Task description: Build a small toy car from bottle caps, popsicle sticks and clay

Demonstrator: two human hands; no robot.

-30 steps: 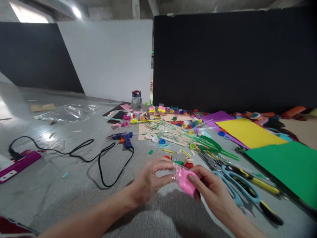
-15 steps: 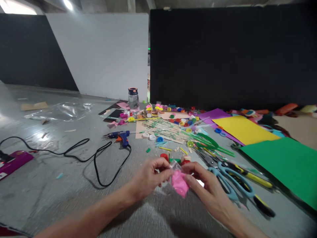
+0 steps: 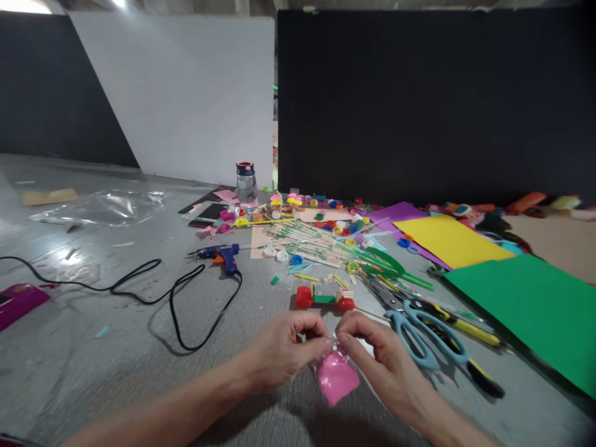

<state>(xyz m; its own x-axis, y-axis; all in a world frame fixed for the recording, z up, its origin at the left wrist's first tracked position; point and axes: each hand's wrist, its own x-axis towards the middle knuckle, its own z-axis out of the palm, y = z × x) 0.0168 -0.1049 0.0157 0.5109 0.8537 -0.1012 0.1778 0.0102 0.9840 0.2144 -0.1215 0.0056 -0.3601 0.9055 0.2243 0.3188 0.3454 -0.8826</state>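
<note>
A small clear plastic bag with a soft pink lump inside (image 3: pixel 338 377) hangs between my two hands. My left hand (image 3: pixel 298 341) pinches the bag's top edge from the left. From the right, the thumb and fingers of my right hand (image 3: pixel 379 351) pinch the same edge, close to the left fingertips. Just beyond the hands stands a little toy-like piece with red bottle-cap wheels and a green middle (image 3: pixel 325 299). To the right of my right hand lie large scissors with light blue handles (image 3: pixel 433 335).
A blue glue gun (image 3: pixel 223 254) with a looping black cord lies left of centre. Craft sticks (image 3: pixel 307 242), coloured caps and a water bottle (image 3: pixel 246 185) are farther back. Green (image 3: pixel 521 310) and yellow sheets (image 3: pixel 454 241) and a yellow-black cutter (image 3: pixel 465 323) lie right. Dark panel (image 3: pixel 419 99) stands behind.
The pink lump now hangs lower, below the fingertips. My right hand has shifted from the lump's side to the bag's top edge, bringing both hands' fingertips close together. The view has shifted slightly.
</note>
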